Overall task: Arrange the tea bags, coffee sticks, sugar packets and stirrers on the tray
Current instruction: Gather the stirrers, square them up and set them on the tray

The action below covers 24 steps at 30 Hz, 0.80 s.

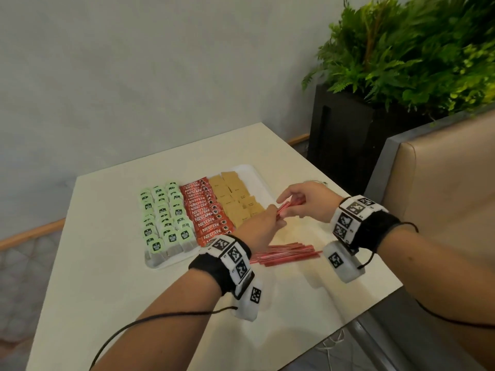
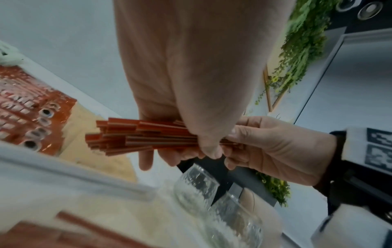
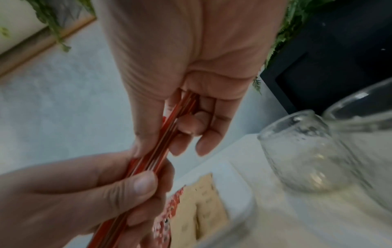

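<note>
Above the right side of the tray [image 1: 251, 171], a bundle of red stirrers [image 2: 135, 137] is held level between both hands. The left hand [image 1: 263, 223] has its fingers [image 3: 135, 182] curled round one end of the bundle, thumb pressed on top; the right hand [image 1: 308, 200] pinches the other end, its fingers [image 2: 237, 135] wrapped close about the sticks. On the tray below lie three groupings side by side: green-tagged tea bags [image 1: 163, 218] at the left, red coffee sticks [image 1: 206, 210] in the middle, brown sugar packets [image 1: 235, 199] at the right. More loose stirrers [image 1: 286, 254] lie in a heap on the counter [image 1: 107, 263], just beside the tray's near right corner. Two clear glass jars [image 3: 307, 156] lie on their sides on the counter near the right hand. Behind the counter stands a black planter [image 1: 345, 135] with green fern-like foliage.
</note>
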### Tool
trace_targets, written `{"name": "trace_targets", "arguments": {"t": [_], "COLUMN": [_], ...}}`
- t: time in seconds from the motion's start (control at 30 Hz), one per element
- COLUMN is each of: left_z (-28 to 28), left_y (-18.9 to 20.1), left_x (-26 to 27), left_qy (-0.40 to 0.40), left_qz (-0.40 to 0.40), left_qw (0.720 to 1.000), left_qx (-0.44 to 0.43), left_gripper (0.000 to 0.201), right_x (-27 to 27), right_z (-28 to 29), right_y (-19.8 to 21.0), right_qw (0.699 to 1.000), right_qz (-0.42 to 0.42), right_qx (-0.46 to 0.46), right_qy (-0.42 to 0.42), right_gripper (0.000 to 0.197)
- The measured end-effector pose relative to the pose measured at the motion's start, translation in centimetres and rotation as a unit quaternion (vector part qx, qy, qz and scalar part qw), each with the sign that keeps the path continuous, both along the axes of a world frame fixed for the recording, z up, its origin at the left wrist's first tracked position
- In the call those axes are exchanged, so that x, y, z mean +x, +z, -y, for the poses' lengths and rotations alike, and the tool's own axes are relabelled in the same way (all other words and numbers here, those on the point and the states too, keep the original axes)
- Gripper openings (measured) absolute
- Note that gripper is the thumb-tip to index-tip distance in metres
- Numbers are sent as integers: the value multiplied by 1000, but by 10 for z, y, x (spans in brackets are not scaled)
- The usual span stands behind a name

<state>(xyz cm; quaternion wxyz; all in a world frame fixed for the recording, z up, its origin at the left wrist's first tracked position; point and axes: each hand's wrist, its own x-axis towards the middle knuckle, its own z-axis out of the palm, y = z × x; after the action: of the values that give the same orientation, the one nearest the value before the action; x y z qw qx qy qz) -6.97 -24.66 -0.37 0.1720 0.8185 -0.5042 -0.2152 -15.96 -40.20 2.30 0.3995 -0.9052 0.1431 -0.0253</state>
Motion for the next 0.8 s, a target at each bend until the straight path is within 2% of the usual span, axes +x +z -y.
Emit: {"name": "trace_targets", "arguments": {"t": [0.1,0.17,0.23,0.3,0.37,0.43,0.53,0.6,0.73,0.8], "left_z": [6,9,13,20,25,29,31,33,39,41], "left_y": [21,39,60,84,107,127,147,157,171,174], "left_x": [8,12,15,20,27,33,35,36,36,37], "left_qy": [14,61,123,180,217,233,240,248,259,255], "left_qz": [-42,-128,-239,-323,-384,-436,-499,-530,-555,-563], "left_qw": [998,985,946,893,842,798,754,727,700,694], "left_qx": [-37,-95,-182,-256,-311,-346,-353,-359,-367,-369], "left_gripper": [26,27,25,21,20,23,32,32,28,27], "right_x": [8,13,17,17,17,15,14,16,24,27], "right_z": [7,10,10,4,-4,-11,-15,-14,-10,-10], "right_y": [28,43,59,74,87,98,110,116,122,124], "right_qw": [999,994,986,983,982,977,972,970,958,957], "right_qz": [37,100,152,176,183,195,218,231,285,290], "right_qx": [-25,-19,8,28,48,70,56,37,23,18], "right_qy": [-15,-48,-63,-41,4,42,63,63,20,12], "right_gripper": [46,67,90,101,99,90,87,86,68,71]}}
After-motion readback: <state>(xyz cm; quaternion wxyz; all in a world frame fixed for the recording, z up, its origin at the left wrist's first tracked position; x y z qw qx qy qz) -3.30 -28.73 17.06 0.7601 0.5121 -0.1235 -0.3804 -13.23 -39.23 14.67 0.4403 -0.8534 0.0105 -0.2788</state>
